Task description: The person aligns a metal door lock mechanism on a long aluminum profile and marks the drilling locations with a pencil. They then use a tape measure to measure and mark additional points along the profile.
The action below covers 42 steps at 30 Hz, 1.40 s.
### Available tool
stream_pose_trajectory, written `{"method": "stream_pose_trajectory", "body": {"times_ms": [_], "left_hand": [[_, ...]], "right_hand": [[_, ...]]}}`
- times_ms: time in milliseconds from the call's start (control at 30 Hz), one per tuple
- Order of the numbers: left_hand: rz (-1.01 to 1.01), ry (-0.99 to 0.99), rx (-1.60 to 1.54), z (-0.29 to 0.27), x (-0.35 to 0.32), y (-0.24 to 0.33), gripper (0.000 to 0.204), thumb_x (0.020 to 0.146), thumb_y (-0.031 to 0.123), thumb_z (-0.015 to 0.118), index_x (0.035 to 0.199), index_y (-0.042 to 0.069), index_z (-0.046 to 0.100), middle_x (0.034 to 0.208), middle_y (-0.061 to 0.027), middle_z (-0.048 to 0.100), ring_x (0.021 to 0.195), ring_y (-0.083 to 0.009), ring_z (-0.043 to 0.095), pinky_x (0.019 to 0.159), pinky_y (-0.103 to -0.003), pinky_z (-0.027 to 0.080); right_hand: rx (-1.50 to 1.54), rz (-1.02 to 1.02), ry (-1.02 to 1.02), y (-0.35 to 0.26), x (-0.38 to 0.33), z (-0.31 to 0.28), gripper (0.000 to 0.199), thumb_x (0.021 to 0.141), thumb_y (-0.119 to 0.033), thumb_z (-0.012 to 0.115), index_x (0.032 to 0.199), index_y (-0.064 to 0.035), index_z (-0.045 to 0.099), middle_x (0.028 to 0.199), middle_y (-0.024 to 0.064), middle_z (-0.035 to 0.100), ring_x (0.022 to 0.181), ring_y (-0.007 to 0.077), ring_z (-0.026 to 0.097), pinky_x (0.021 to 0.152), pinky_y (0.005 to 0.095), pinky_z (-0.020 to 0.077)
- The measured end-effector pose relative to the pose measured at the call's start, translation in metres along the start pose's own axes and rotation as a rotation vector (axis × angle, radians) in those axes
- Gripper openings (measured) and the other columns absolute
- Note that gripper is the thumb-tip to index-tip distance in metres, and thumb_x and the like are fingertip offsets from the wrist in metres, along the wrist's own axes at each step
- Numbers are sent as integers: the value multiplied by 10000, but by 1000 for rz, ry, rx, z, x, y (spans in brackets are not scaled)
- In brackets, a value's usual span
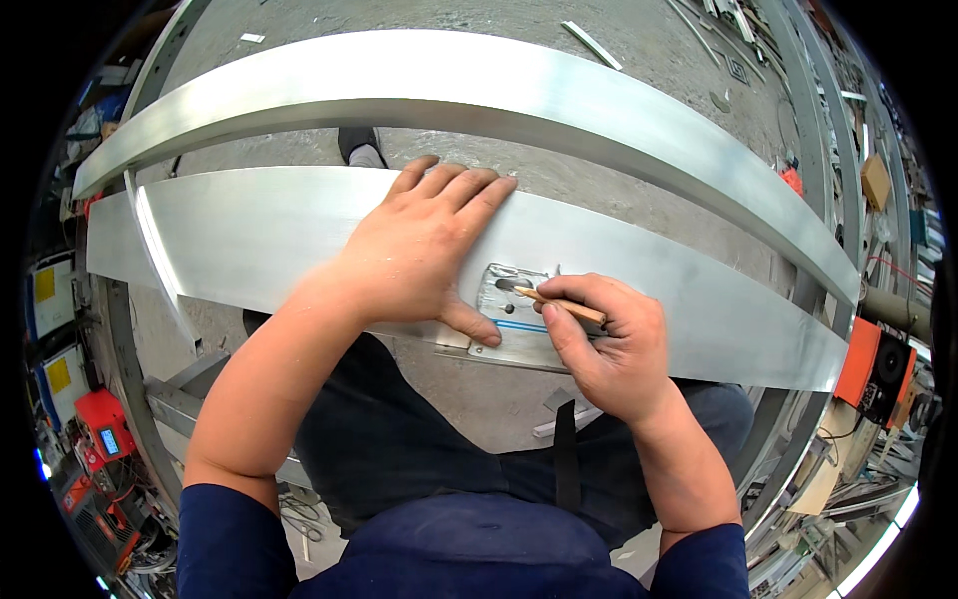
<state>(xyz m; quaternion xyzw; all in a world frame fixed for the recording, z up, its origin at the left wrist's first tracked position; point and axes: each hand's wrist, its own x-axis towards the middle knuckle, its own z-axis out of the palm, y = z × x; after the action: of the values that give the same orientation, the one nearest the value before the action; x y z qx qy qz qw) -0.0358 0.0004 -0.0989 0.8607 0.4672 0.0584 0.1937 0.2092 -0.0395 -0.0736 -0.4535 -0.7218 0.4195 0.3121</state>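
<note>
A wide, flat silver metal bar [259, 230] lies across in front of me. My left hand [424, 245] rests flat on it, fingers spread over its far edge. A small metal plate [519, 344] with cut-outs and blue lines lies on the bar, and my left thumb touches its left side. My right hand [619, 344] is closed around a wooden pencil [579, 310]. The pencil's tip points into an oval opening in the plate; whether it touches the metal there I cannot tell.
Beyond lies a second metal bar [419, 75], parallel to the first. A thin metal strip [158, 250] crosses at the left. A red device [105, 427] stands far left, an orange-and-black machine [878, 364] at right. Metal offcuts [591, 45] lie on the floor.
</note>
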Motion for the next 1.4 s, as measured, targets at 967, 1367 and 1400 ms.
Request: {"method": "stream_pose_trajectory", "body": {"times_ms": [967,1367,1400], "left_hand": [[57,104,-28,8,-3,-8,1333,454,626,960,1520,-9,474,1488,-180,555,1369,-358,522,1234,-501,335],[47,77,-26,7,-2,-7,1342,461,618,961,1534,-9,457,1511,-174,534,1395,-364,500,1249,-504,321],[44,74,-27,6,-2,-7,1344,459,618,962,1536,-8,455,1515,-174,532,1398,-364,498,1251,-505,320]], "right_hand": [[-341,-287,-10,10,5,21,263,783,30,806,1031,-36,746,874,80,740,697,256,662,637,360,534],[-85,44,-128,0,22,10,104,886,-44,757,990,-29,754,882,139,761,784,323,726,705,382,563],[-59,80,-149,-2,26,9,98,896,-54,749,988,-22,753,889,149,765,797,334,737,712,382,567]]}}
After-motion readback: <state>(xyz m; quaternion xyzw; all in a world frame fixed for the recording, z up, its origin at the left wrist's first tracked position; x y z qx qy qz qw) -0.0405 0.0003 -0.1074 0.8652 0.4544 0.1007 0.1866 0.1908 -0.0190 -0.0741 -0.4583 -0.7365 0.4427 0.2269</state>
